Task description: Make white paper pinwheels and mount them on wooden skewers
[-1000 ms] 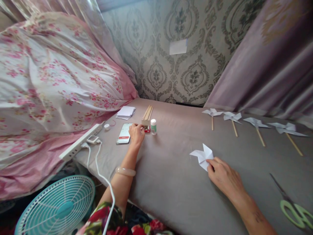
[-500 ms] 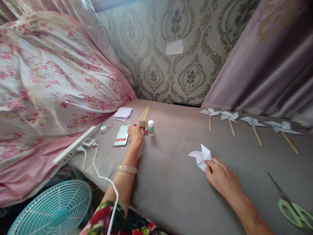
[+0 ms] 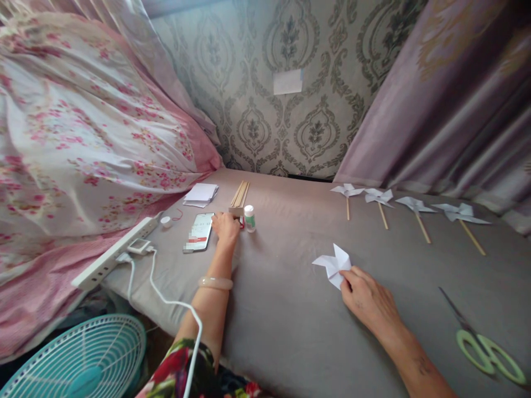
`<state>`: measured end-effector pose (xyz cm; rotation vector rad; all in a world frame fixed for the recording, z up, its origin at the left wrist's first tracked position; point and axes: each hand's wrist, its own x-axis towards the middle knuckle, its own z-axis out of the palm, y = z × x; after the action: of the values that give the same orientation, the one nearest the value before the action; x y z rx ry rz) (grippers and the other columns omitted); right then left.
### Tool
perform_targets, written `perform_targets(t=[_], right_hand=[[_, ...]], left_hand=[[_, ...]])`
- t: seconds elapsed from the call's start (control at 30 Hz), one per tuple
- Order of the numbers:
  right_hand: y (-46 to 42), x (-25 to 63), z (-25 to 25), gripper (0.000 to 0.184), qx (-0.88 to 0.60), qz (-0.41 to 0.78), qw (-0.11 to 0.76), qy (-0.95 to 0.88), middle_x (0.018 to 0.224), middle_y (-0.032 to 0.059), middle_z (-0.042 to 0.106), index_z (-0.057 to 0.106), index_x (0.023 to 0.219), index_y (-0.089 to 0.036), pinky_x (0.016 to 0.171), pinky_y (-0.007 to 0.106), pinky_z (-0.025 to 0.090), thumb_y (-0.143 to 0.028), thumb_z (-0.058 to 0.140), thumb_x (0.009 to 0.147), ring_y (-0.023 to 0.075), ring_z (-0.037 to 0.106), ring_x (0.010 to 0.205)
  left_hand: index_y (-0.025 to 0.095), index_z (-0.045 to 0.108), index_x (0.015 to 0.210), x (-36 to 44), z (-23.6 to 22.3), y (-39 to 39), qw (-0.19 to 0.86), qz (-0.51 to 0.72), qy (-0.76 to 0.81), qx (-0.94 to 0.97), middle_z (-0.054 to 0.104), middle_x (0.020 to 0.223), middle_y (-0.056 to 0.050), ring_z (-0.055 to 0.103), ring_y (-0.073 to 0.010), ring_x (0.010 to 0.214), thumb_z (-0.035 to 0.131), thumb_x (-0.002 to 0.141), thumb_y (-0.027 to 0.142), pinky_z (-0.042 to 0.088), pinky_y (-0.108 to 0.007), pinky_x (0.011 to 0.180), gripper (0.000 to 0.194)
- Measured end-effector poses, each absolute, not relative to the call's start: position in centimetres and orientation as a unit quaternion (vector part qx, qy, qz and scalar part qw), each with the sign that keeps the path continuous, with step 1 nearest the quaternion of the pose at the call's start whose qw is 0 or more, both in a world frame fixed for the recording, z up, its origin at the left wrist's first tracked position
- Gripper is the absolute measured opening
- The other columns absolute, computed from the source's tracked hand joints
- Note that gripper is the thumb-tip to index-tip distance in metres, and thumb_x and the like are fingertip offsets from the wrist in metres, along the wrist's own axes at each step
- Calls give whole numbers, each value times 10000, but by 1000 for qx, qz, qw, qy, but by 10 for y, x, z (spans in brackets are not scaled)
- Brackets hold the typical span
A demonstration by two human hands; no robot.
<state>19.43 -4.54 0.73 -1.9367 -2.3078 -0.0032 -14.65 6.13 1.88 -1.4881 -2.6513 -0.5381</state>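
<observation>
My right hand pinches a white folded paper pinwheel between thumb and fingers, just above or on the grey cloth. Farther left, my left hand reaches to a small red box, fingers curled down at it; whatever they hold is hidden. Touching distance to its right stands a white glue bottle with a green label. Behind the hand, wooden sticks lie against a small pale box. A lit phone lies just left of the hand.
Several pinwheels on sticks line the back right. Green-handled scissors lie at the right. At the left are a paper stack, a white cap, and a power strip whose white cable crosses my left arm. A fan stands below the edge.
The camera view has turned slightly right, so everything slides left in the picture. My left hand stays at the red box, and my right hand keeps its pinch on the pinwheel.
</observation>
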Motion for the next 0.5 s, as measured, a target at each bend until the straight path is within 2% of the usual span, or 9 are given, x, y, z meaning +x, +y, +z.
perform_targets(t=[0.23,0.33,0.5], right_hand=[[-45,193,9,239,-639,2,66,-766,914,52,660,675,882,-191,641,261,375,-147,440,877,174,624,844],[-45,193,10,231,-641,6,59,-765,916,51,662,670,867,-188,634,263,365,-148,444,877,174,624,843],[-45,193,9,230,-640,3,67,-765,907,52,660,668,850,-193,621,270,359,-148,443,873,172,621,810]], left_hand=[[51,692,951,-142,23,67,18,-172,-861,-479,617,1061,-266,519,-381,1062,458,790,173,390,-404,792,309],[62,694,952,-142,22,66,15,-178,-858,-481,613,1068,-261,513,-384,1070,464,781,161,391,-406,790,303],[88,701,931,-147,15,67,3,-204,-840,-503,606,1065,-254,499,-394,1070,451,799,232,380,-455,819,318]])
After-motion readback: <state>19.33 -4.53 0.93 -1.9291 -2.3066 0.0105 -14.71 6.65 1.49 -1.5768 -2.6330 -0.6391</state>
